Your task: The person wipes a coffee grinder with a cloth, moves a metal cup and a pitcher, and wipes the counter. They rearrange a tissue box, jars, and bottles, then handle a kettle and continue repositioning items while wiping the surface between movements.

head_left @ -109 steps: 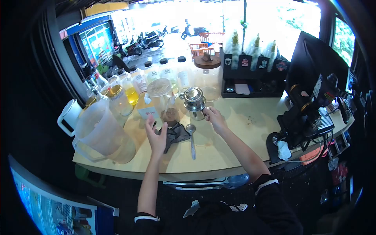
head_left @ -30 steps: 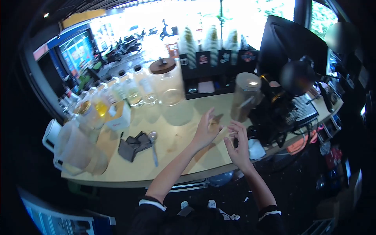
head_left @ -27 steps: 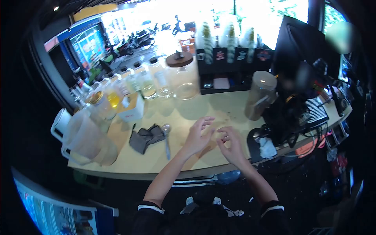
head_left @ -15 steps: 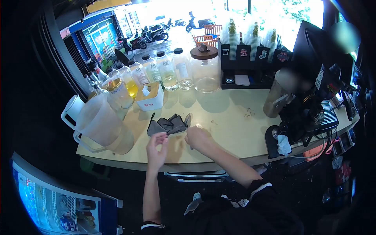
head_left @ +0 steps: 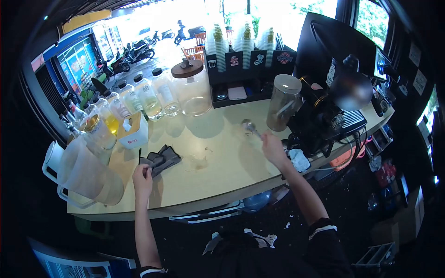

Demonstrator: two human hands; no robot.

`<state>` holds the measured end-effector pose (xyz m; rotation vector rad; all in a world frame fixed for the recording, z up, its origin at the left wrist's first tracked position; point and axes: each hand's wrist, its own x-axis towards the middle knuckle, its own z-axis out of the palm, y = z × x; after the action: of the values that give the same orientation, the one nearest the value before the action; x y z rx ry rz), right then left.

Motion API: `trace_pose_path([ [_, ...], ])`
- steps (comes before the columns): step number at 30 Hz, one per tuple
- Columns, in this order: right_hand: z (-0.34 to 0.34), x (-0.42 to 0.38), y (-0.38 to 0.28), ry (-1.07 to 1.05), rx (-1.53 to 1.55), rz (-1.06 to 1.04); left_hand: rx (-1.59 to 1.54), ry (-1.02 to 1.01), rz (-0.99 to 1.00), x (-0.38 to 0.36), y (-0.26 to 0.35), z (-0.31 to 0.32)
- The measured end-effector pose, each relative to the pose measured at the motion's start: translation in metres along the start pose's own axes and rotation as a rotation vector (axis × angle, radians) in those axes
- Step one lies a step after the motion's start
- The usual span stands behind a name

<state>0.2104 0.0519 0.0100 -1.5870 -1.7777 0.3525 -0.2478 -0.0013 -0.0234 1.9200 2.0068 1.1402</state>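
Observation:
A crumpled dark grey cloth (head_left: 162,160) lies on the light wooden counter (head_left: 204,180), left of the middle. My left hand (head_left: 143,178) is closed on the near left corner of this cloth. Out to the right, my right hand (head_left: 274,149) grips the handle of a metal spoon-like tool (head_left: 249,125), whose round end is over the counter. Brown stains (head_left: 199,162) mark the counter between the cloth and the tool. Near my right wrist sits a white crumpled cloth (head_left: 299,160) at the counter's front edge.
At the left stand a large plastic pitcher (head_left: 88,171), a tissue box (head_left: 133,131) and several bottles. A glass jar (head_left: 192,90) and a black cup rack (head_left: 245,65) line the back. A lidded clear container (head_left: 282,104) stands beside the coffee machine (head_left: 324,111) at the right.
The view has turned to the right. My right hand has moved away from the cloth, rightward with the metal tool. My left hand is now closed on the cloth's corner.

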Motion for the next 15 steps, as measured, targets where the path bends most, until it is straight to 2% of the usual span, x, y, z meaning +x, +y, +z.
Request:
trace_pose_path([
  [2, -0.007, -0.003, 0.017, 0.09, -0.276, 0.114, -0.105, 0.064, 0.021, 0.013, 0.014, 0.003],
  [4, -0.01, -0.006, 0.016, 0.103, -0.377, 0.112, -0.53, 0.228, -0.046, 0.024, 0.054, 0.012],
  [10, 0.003, 0.001, 0.027, 0.083, -0.7, 0.086, -0.827, 0.352, 0.126, 0.064, 0.122, 0.023],
  [11, 0.004, 0.003, 0.027, 0.048, -0.772, 0.09, -0.821, 0.356, 0.13, 0.069, 0.133, 0.022],
  [13, 0.006, 0.004, 0.025, 0.084, -0.828, 0.065, -0.67, 0.362, 0.347, 0.073, 0.164, 0.012],
  [15, 0.007, 0.006, 0.02, 0.121, -0.886, 0.041, -0.619, 0.325, 0.371, 0.07, 0.189, 0.003],
])
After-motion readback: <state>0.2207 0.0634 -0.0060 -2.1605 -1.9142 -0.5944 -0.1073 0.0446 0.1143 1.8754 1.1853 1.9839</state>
